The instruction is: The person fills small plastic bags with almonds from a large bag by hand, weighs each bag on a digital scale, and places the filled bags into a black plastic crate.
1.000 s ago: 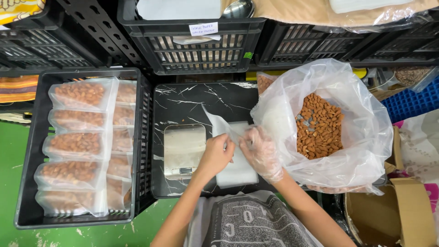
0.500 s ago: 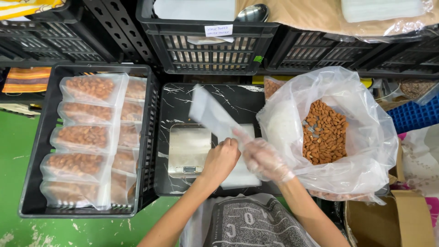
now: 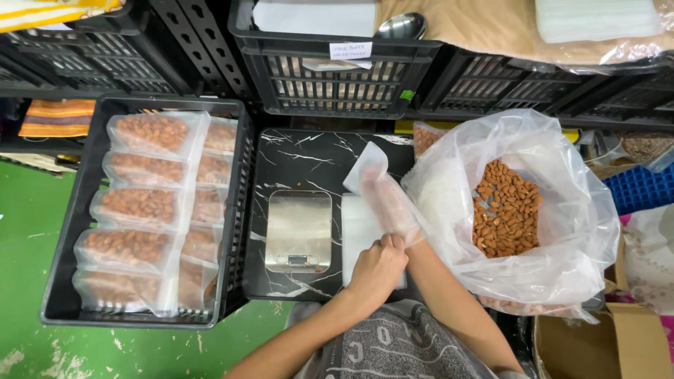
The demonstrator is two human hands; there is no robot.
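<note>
Right hand (image 3: 388, 200) stretched flat, fingers straight and pointing up and away, slid wholly inside a thin clear pouch (image 3: 372, 179) that stands tilted above the black marbled tabletop (image 3: 302, 158), between the scale and the big sack. Left hand (image 3: 378, 268) curled into a loose fist just below, fingertips pinched on the pouch's open rim at the right wrist, forearm angled in from lower left. Both hands thus close together, joined by the one pouch. One small scale (image 3: 299, 231) with a brushed steel rectangular platform, lying just left of a flat stack of empty pouches (image 3: 357, 228) on the tabletop. One large crinkled translucent plastic sack (image 3: 562, 231), mouth rolled wide open, holding a heap of brown almonds (image 3: 509, 207), just right of the gloved-looking hand. One black slatted plastic crate (image 3: 63, 245) at left, packed with sealed frosted pouches of almonds (image 3: 140, 203); five countable in the front column, more partly hidden beside them, exact number unclear. More black lattice crates (image 3: 330, 84) along the top edge.
</note>
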